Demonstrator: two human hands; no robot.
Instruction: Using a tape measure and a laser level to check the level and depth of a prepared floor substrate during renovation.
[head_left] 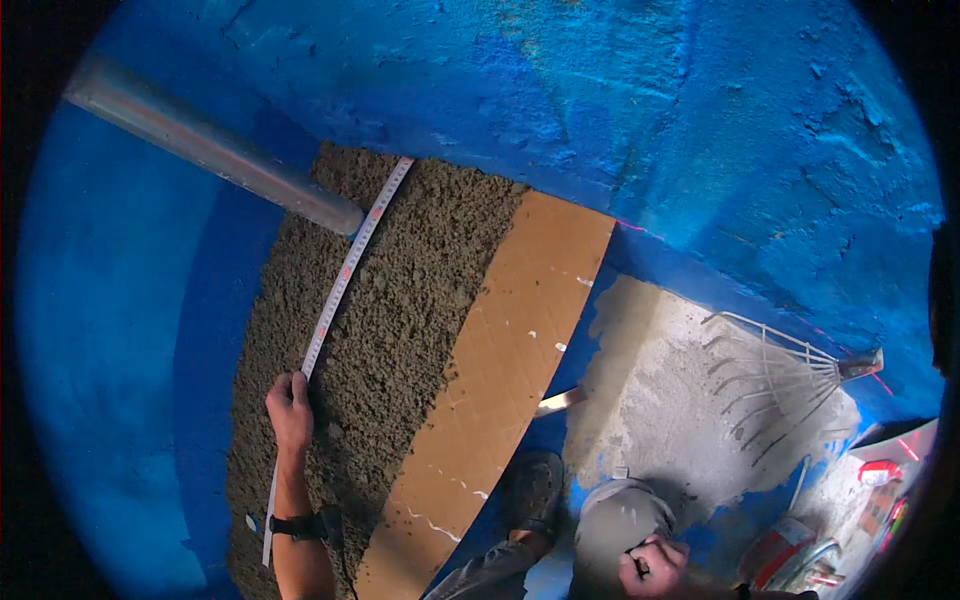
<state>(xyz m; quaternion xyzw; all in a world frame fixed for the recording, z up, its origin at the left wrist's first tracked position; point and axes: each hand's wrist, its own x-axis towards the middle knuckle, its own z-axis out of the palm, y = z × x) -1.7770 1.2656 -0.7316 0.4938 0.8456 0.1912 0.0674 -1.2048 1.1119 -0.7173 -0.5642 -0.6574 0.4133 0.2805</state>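
Note:
My left hand [290,410] pinches a white measuring tape strip [345,272] with red marks. The strip slants across a bed of rough, grey-brown mortar [400,290], its far end at the blue wall. Its other end runs on past my wrist, beside the forearm. At the lower edge my right hand [652,567] is curled closed, with a small dark gap between the fingers; what it holds, if anything, I cannot make out. Just behind it is a pale grey rounded shape [620,520], too unclear to name.
A metal pipe [215,150] slants down to the mortar at the left. Brown cardboard [500,340] borders the mortar's right side. Near my shoe [535,490] a shiny flat piece [560,402] juts out. A rake head [790,375] lies right, above a red container [780,550].

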